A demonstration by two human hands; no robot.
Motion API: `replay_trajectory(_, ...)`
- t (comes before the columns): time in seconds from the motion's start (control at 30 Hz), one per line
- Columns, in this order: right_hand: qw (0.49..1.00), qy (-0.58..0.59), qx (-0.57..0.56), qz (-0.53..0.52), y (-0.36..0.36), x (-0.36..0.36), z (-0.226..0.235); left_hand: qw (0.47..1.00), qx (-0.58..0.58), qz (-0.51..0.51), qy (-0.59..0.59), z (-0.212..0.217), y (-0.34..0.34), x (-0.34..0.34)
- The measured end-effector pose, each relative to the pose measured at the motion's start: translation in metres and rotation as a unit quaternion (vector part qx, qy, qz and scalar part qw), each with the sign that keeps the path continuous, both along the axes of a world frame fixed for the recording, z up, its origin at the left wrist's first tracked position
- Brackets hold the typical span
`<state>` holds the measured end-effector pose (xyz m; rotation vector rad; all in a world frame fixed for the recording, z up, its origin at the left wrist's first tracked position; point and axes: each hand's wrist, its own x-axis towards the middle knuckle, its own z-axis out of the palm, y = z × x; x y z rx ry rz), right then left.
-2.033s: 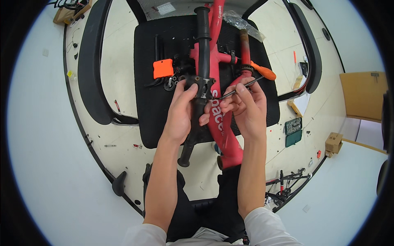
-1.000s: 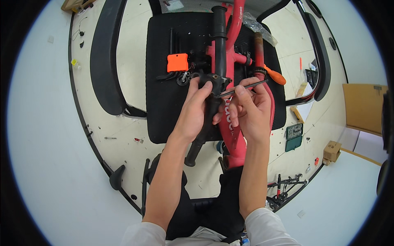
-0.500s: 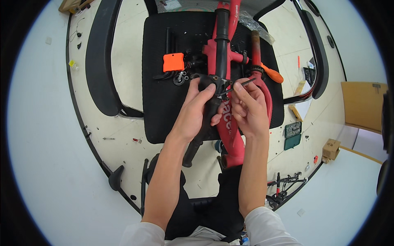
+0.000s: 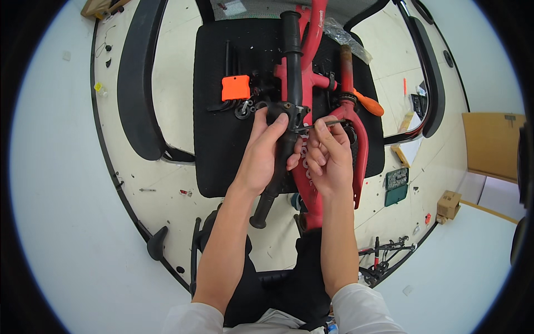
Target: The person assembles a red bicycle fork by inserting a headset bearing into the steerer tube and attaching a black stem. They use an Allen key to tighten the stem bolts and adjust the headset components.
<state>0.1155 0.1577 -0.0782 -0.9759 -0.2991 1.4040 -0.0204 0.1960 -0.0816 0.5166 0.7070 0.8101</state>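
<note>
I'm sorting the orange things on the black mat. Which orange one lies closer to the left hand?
The square orange block, just above the left hand; the long orange handle lies right of the red frame.

1 view only: head-worn fisheye, left of 2 side-by-side cameras. Looks steeply down from above onto round table (image 4: 167, 183) and black mat (image 4: 222, 145). Close range: left hand (image 4: 267, 150) and right hand (image 4: 328, 156) near frame centre, forearms entering from lower edge. Straight edges bend toward rim; corners dark. No second view for overlap.
</note>
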Motion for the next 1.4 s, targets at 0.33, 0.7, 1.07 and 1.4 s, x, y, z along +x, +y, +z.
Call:
replay_trajectory(0.33,0.998,-0.043,-0.039,-0.031,0.002,0.005,0.003,1.0,0.0,0.0,0.005,0.0,0.0,-0.002)
replay_trajectory(0.7,0.996,-0.026,-0.083,-0.036,0.032,0.025,0.018,0.999,0.002,0.033,-0.026,0.001,0.007,0.004)
replay_trajectory(1.07,0.968,-0.241,-0.068,-0.013,0.047,0.005,0.022,0.996,0.022,0.084,-0.031,-0.008,0.006,0.008)
replay_trajectory(1.4,0.953,-0.281,-0.101,-0.049,0.055,-0.013,0.032,0.996,0.011,0.089,-0.018,0.0,0.003,0.005)
